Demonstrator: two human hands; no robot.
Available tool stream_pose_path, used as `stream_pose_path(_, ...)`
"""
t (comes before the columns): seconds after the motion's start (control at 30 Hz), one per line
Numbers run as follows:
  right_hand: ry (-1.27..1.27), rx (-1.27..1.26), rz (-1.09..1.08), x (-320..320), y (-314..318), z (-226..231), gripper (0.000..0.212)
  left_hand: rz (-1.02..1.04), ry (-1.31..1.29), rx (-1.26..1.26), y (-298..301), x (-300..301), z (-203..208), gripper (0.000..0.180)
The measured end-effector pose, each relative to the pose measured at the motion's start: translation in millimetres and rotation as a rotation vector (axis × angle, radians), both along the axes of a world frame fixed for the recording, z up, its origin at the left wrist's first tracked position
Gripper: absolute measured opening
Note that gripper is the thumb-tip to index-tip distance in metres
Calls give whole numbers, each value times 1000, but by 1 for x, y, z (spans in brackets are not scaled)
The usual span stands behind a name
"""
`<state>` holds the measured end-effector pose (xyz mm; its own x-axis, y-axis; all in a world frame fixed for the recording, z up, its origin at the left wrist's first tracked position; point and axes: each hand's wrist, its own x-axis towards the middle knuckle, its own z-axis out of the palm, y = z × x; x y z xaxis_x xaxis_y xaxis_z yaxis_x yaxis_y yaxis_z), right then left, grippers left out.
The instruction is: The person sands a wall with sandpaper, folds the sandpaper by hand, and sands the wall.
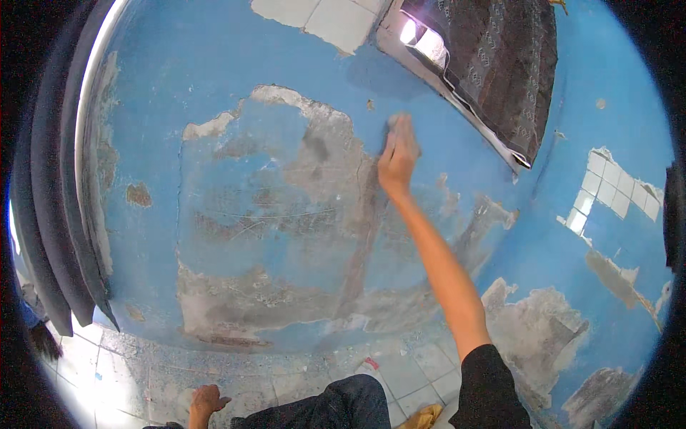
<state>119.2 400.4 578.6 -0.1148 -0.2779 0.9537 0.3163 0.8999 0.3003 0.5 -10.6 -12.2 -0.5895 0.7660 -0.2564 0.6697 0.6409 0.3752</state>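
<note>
My right hand (400, 159) reaches up against a blue painted wall (307, 64), fingers pointing upward and pressed together, somewhat blurred. A small greyish patch shows at the fingertips; whether it is a thing held under them I cannot make out. The hand is just right of a large worn area (325, 154) where the paint has come off and grey plaster shows. Low at the left, my left hand (206, 400) hangs near my leg over the floor, thumb apart from loosely bent fingers, with nothing visible in it.
A dark patterned cloth (493, 64) hangs over a wall opening at upper right. Grey curtain-like folds (53, 179) line the left. White tiles (611, 186) show on the right wall section. Dust and chips lie on the tiled floor (264, 386) below the wall, near my foot (421, 417).
</note>
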Motion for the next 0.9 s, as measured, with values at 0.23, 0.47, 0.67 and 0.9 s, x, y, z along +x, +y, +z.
stream_pose_path(0.23,184,-126,77,-24,-10,-26,45,-7,-70,1,3,-4,-2,51)
stream_pose_path(0.47,11,-40,11,-16,-12,-61,45,-75,26,-47,-5,-10,-22,53)
stream_pose_path(0.67,144,-16,5,-9,-2,40,46,8,-25,-7,-1,2,13,54)
stream_pose_path(0.9,-40,58,-44,14,20,-98,46,37,-15,28,-6,6,17,56)
